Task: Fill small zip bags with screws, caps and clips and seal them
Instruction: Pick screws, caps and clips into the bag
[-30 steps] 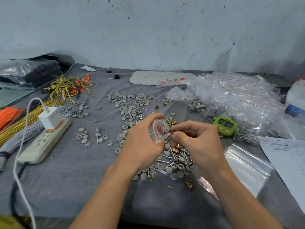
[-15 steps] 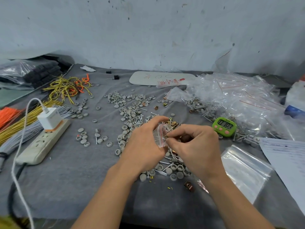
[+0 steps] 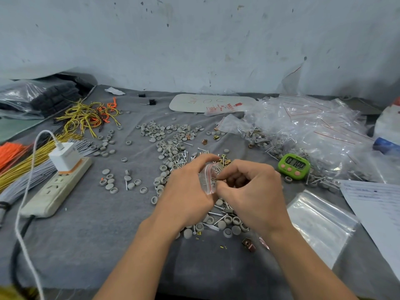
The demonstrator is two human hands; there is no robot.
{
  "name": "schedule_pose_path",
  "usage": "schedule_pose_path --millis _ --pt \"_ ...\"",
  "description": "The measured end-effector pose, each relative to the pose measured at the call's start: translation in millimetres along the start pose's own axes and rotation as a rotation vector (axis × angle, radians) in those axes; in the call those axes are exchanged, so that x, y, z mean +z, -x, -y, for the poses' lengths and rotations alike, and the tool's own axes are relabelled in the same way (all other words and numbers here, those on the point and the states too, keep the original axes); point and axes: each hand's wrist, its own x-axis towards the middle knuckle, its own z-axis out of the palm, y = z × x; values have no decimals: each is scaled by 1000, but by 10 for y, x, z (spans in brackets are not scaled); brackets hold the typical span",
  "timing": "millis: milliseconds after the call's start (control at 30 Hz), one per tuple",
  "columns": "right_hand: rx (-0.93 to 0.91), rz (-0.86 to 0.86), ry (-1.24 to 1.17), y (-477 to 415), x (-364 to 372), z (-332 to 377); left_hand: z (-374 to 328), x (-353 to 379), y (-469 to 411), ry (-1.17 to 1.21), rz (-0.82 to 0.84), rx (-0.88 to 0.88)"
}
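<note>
Centrally, left hand (image 3: 186, 191) and right hand (image 3: 251, 191) pinched on 1 zip bag (image 3: 208, 178); caps (image 3: 236, 230) underneath; timer (image 3: 294, 166) nearby

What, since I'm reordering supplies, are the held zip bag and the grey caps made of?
Zip bag: thin clear plastic film, glossy; contents show through, it crinkles, red seal strip. Grey caps: probably moulded plastic, matte; uniform hollow discs, no metallic shine.
</note>
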Motion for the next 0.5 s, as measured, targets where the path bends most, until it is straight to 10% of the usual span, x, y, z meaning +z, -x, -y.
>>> schedule_pose_path --millis 300,500 --pt "288 -245 75 -273 -149 -291 76 -30 -30 35 -136 -116" --pt "389 70 431 -425 -151 -610 47 -204 -43 260 -456 -250"
